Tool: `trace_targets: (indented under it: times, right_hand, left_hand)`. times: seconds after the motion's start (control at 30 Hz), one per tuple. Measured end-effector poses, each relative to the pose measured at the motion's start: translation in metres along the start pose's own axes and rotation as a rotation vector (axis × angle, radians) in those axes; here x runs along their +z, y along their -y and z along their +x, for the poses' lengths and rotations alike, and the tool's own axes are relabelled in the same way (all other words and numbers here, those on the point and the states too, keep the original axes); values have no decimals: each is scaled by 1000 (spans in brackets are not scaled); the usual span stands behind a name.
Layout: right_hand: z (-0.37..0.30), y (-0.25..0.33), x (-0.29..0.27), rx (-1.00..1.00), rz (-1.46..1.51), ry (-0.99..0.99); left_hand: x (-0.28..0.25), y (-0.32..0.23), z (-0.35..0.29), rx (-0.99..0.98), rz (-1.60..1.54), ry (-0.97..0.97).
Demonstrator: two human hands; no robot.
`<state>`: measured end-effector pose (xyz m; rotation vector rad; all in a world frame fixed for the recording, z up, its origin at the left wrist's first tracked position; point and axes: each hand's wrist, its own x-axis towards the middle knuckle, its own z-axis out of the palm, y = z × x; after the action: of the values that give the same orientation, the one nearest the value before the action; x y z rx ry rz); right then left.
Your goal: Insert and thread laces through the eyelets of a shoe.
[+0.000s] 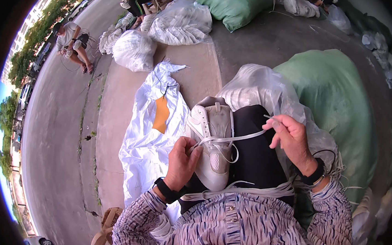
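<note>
A white and light-grey sneaker (217, 164) lies across my thighs with its toe toward me. A flat white shoelace (245, 136) runs through its lower eyelets. My right hand (289, 135), off to the shoe's right, pinches the lace near its tip and draws it out sideways. At the shoe's left edge my left hand (182, 160) is closed, thumb against fingers, on another part of the lace. A loop of lace hangs over the toe area. More loose white laces (264, 191) lie in a bundle across my lap.
A white sheet (137, 164) with an orange piece (160, 115) lies left of my legs. Clear plastic bags (135, 51) and a green sack (235, 6) stand ahead; another green sack (336, 92) is at my right. Two people sit farther off, one a seated person (73, 43) at left.
</note>
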<state>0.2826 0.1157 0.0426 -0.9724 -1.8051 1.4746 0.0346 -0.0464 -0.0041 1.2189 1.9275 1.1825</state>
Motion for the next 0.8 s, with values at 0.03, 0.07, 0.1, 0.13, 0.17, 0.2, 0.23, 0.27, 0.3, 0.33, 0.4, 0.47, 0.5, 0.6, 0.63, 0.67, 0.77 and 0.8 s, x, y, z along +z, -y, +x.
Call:
trace_targets:
  times: [0.03, 0.07, 0.1, 0.13, 0.17, 0.2, 0.23, 0.27, 0.3, 0.33, 0.4, 0.47, 0.5, 0.6, 0.63, 0.67, 0.77, 0.8]
  right_hand:
    - [-8, 12, 19, 87, 63, 178]
    - [-16, 11, 36, 32, 24, 278]
    - [-20, 4, 46, -17, -25, 371]
    - [-20, 2, 53, -25, -73, 416]
    - [-20, -1, 57, -32, -121, 461]
    - [-19, -6, 58, -26, -162, 454]
    - [-18, -3, 59, -28, -160, 462]
    - [-15, 3, 57, -35, -161, 448]
    - [-10, 9, 55, -41, -162, 434]
    - [-2, 17, 51, -10, -167, 427]
    - [17, 14, 42, 90, -132, 453]
    - [33, 8, 43, 75, -101, 531]
    - [35, 8, 42, 70, -104, 527]
    - [39, 12, 53, 147, -60, 450]
    - [38, 11, 54, 148, -56, 453]
    - [37, 8, 52, 68, 8, 315]
    - [31, 5, 51, 20, -85, 180]
    - [30, -6, 51, -290, -292, 153]
  left_hand:
    - [-4, -2, 0, -41, 114, 45]
    - [-4, -2, 1, 23, 150, 17]
    - [0, -1, 6, 35, 141, 27]
    - [-1, -2, 5, 133, 207, -37]
    - [-1, -4, 5, 232, 273, -101]
    - [0, -6, 6, 231, 273, -104]
    - [-3, -5, 8, 192, 168, -75]
    - [-5, -5, 10, 153, 62, -47]
    - [-10, -5, 12, 150, 63, -53]
    - [-17, -10, 14, 4, -232, 69]
    - [-21, -31, 26, -206, -623, 265]
    - [-31, -45, 36, -299, -792, 223]
    - [-34, -47, 39, -331, -876, 171]
    - [-55, -38, 53, -186, -959, -74]
    - [-71, -34, 55, -124, -965, -182]
    - [-90, -23, 59, -120, -949, -182]
    - [-103, 2, 54, -185, -824, -132]
    - [-101, 5, 52, -190, -775, -126]
